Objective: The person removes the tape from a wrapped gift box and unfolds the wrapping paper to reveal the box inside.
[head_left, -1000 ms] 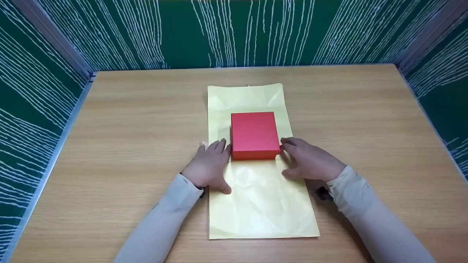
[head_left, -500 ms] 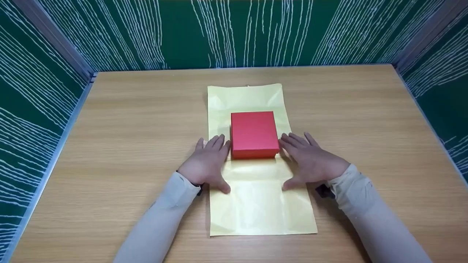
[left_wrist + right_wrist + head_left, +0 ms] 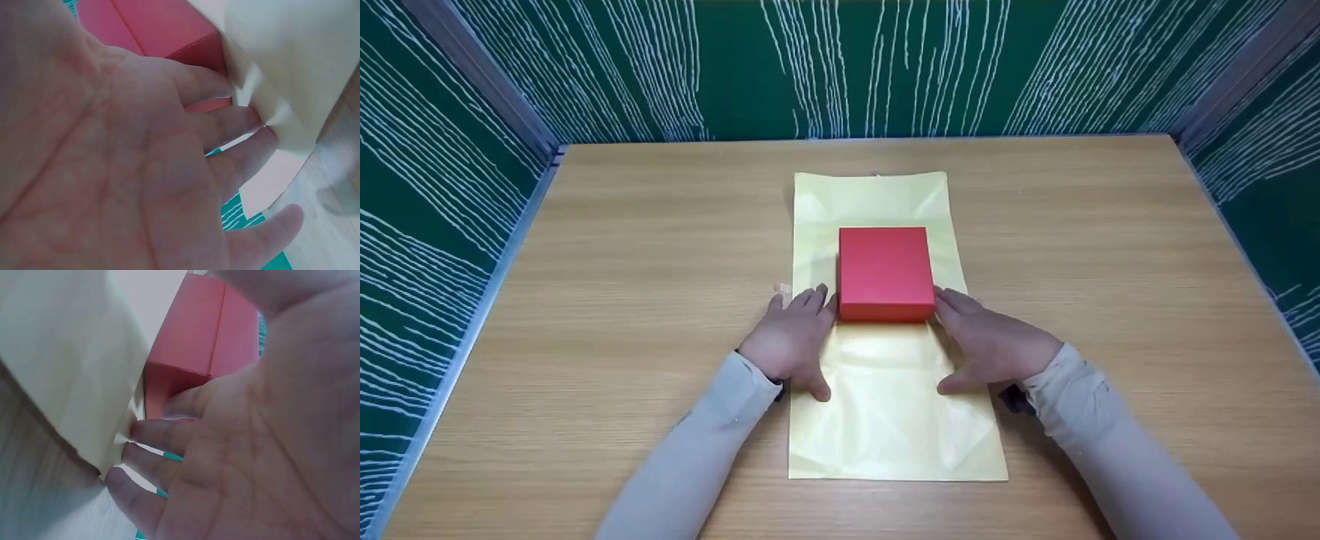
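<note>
A red box (image 3: 885, 274) with a lid sits on a long pale-yellow sheet of paper (image 3: 900, 435), which reaches beyond it at the far and near ends. My left hand (image 3: 791, 341) lies at the box's left side, palm down, thumb spread toward me. Its fingertips press on the paper in the left wrist view, the index finger (image 3: 205, 84) right beside the red wall. On the opposite side, my right hand (image 3: 994, 341) mirrors it, with extended fingers (image 3: 163, 434) touching the paper next to the box. Neither hand grips anything.
A wooden tabletop (image 3: 660, 225) surrounds the paper. Green panels with white streaks (image 3: 742, 75) stand at the back and both sides. A small translucent scrap (image 3: 782, 289) lies by the paper's left edge, near my left fingertips.
My right hand's fingers, bent a second ago, spread wide and then came closer together against the box's side. The paper's near edge now lies slightly farther from me. The left hand barely shifted.
</note>
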Demonstrator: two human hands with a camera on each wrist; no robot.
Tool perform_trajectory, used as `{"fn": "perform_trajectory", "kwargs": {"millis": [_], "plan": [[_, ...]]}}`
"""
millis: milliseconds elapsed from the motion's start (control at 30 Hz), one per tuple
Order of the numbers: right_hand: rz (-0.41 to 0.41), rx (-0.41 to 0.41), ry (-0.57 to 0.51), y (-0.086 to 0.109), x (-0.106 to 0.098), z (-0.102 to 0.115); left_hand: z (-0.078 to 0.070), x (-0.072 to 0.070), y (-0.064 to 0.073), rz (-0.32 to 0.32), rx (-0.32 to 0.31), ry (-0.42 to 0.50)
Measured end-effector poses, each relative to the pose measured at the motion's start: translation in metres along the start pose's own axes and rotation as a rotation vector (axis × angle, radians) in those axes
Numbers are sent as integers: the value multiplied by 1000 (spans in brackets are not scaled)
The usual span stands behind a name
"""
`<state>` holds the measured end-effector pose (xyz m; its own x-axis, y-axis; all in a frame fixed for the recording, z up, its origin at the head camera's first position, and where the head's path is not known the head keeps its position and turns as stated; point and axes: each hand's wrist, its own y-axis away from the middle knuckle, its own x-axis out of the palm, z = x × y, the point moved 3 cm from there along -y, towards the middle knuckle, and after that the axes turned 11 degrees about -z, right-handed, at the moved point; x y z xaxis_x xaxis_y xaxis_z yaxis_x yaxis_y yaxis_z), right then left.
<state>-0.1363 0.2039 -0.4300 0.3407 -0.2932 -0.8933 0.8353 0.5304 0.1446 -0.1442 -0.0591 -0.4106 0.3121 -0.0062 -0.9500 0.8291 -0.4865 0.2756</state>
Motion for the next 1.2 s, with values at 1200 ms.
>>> {"fn": "perform_trajectory", "kwargs": {"millis": [1200], "plan": [[-771,155,57,4,-77,-41,64,-62,-3,-736,-212,251]]}}
